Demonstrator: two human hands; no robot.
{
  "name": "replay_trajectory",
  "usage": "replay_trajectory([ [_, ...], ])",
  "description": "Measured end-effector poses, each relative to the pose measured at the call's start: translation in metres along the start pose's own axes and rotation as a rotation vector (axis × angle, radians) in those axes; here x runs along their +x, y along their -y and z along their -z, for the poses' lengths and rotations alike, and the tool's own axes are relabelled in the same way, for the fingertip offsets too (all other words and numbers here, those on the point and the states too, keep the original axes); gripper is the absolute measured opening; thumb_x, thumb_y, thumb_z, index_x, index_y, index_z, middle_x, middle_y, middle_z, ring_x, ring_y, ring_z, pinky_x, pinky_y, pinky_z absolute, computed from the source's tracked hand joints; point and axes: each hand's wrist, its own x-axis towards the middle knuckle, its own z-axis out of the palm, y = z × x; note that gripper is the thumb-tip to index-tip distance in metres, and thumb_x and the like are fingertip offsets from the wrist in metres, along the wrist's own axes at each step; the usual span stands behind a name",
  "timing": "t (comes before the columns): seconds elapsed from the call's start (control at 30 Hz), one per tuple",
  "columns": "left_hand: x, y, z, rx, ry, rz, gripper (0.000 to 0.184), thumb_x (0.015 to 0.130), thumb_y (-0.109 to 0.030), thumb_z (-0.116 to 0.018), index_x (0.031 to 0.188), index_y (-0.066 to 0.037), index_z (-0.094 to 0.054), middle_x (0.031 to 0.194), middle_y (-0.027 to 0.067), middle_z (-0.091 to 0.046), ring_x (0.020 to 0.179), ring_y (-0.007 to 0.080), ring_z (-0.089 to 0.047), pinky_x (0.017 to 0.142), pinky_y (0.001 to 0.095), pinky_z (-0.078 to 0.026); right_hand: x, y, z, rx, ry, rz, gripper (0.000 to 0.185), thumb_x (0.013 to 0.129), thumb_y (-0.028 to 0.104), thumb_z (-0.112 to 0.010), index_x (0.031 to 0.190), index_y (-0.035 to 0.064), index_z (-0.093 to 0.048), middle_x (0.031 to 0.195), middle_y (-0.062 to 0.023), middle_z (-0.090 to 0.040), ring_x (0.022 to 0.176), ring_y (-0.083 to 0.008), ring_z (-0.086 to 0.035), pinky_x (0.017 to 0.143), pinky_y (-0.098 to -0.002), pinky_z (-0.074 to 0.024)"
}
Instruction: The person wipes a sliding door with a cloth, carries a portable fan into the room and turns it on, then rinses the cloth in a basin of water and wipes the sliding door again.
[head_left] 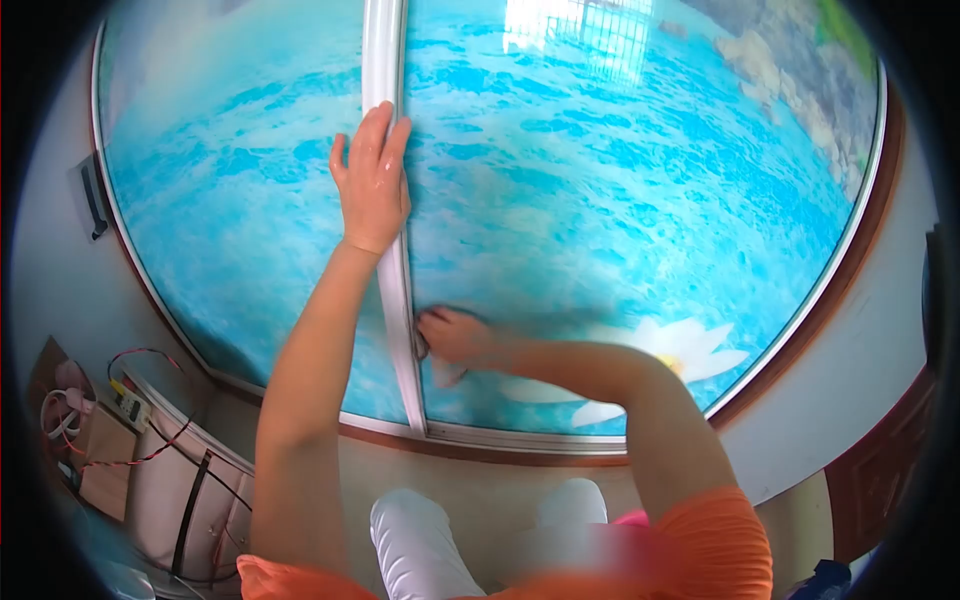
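My left hand lies against the white upright frame of a glossy sliding door, fingers stretched along it and thumb out to the side. Lower down, my right hand is at the same upright's right edge. Its fingers are curled in, and a small pale patch shows just below them; whether that is a cloth or a reflection I cannot tell. Both door panels carry a blue water picture; a white lotus flower is printed on the right panel, beside my right forearm. The left panel is partly behind my left arm.
At lower left stand a cardboard box with cables, a power strip and a pale case with a dark strap. A dark handle sits on the left wall. A reddish-brown panel is at right.
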Motion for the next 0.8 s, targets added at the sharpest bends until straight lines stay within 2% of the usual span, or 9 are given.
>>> replay_trajectory([
  [0.03,-0.002,0.001,-0.002,0.004,-0.004,-0.010,0.047,0.072,0.003,-0.046,0.116,-0.012,-0.043,0.127,0.0080,-0.038,0.116,0.0225,-0.037,0.094,0.0491,-0.020,-0.008,-0.008,-0.018,-0.297,-0.119,0.312,0.023,0.065,0.019,-0.053,0.080,0.0013,-0.057,0.092,-0.0126,-0.053,0.098,-0.0282,-0.046,0.086,-0.0350,-0.0364],
  [0.07,-0.002,0.003,-0.002,0.008,-0.004,-0.018,0.047,0.072,0.003,-0.046,0.116,-0.012,-0.043,0.127,0.0079,-0.038,0.116,0.0225,-0.037,0.094,0.0491,-0.020,-0.002,-0.014,-0.010,-0.302,-0.130,0.319,0.023,0.065,0.019,-0.053,0.080,0.0013,-0.057,0.092,-0.0126,-0.053,0.098,-0.0282,-0.046,0.086,-0.0350,-0.0364],
  [0.2,-0.002,0.001,-0.002,0.014,0.015,0.021,0.045,0.072,0.002,-0.045,0.115,-0.012,-0.044,0.127,0.0080,-0.038,0.116,0.0224,-0.037,0.094,0.0491,-0.020,0.045,-0.045,0.071,-0.329,-0.324,0.108,0.020,0.064,0.018,-0.050,0.075,0.0028,-0.058,0.092,-0.0093,-0.053,0.093,-0.0239,-0.046,0.082,-0.0337,-0.0372],
  [0.37,0.001,-0.001,0.002,0.000,0.019,0.007,0.041,0.076,-0.001,-0.042,0.115,-0.011,-0.045,0.127,0.0097,-0.037,0.116,0.0247,-0.037,0.095,0.0470,-0.020,0.092,-0.074,0.133,-0.564,-0.519,0.060,0.020,0.063,0.019,-0.050,0.075,0.0047,-0.058,0.085,-0.0075,-0.052,0.086,-0.0204,-0.046,0.074,-0.0320,-0.0378],
  [0.4,0.001,-0.001,0.003,0.000,0.020,0.006,0.041,0.076,-0.001,-0.042,0.115,-0.011,-0.045,0.127,0.0097,-0.037,0.116,0.0247,-0.037,0.095,0.0470,-0.020,0.082,-0.067,0.123,-0.564,-0.521,0.058,0.020,0.063,0.019,-0.050,0.075,0.0047,-0.058,0.085,-0.0075,-0.052,0.086,-0.0204,-0.046,0.074,-0.0320,-0.0378],
  [0.47,0.000,0.000,0.004,0.023,0.042,-0.006,0.041,0.077,-0.002,-0.043,0.116,-0.011,-0.044,0.126,0.0100,-0.037,0.116,0.0249,-0.036,0.095,0.0469,-0.020,0.047,-0.043,0.086,-0.458,-0.137,0.052,0.019,0.063,0.018,-0.050,0.075,0.0058,-0.058,0.084,-0.0068,-0.053,0.085,-0.0190,-0.046,0.071,-0.0283,-0.0370],
  [0.57,-0.002,0.003,0.000,0.034,0.020,-0.025,0.042,0.077,-0.001,-0.043,0.117,-0.011,-0.043,0.127,0.0101,-0.037,0.116,0.0248,-0.036,0.095,0.0468,-0.019,0.024,-0.041,0.067,-0.392,-0.256,0.077,0.022,0.066,0.017,-0.049,0.082,0.0027,-0.056,0.094,-0.0099,-0.052,0.092,-0.0214,-0.046,0.073,-0.0337,-0.0382],
  [0.67,-0.001,-0.002,0.004,0.000,0.043,0.019,0.042,0.077,0.000,-0.043,0.117,-0.011,-0.044,0.127,0.0099,-0.037,0.116,0.0246,-0.036,0.095,0.0468,-0.020,0.067,-0.064,0.130,-0.471,-0.361,-0.038,0.023,0.066,0.017,-0.050,0.082,0.0026,-0.056,0.094,-0.0084,-0.053,0.091,-0.0206,-0.046,0.071,-0.0328,-0.0381],
  [0.8,-0.001,0.000,0.001,0.009,0.023,0.004,0.042,0.076,0.000,-0.042,0.116,-0.011,-0.044,0.127,0.0101,-0.036,0.116,0.0247,-0.036,0.095,0.0470,-0.020,0.080,-0.062,0.136,-0.462,-0.351,-0.010,0.026,0.066,0.016,-0.050,0.086,0.0013,-0.057,0.098,-0.0079,-0.053,0.093,-0.0204,-0.046,0.071,-0.0318,-0.0379],
])
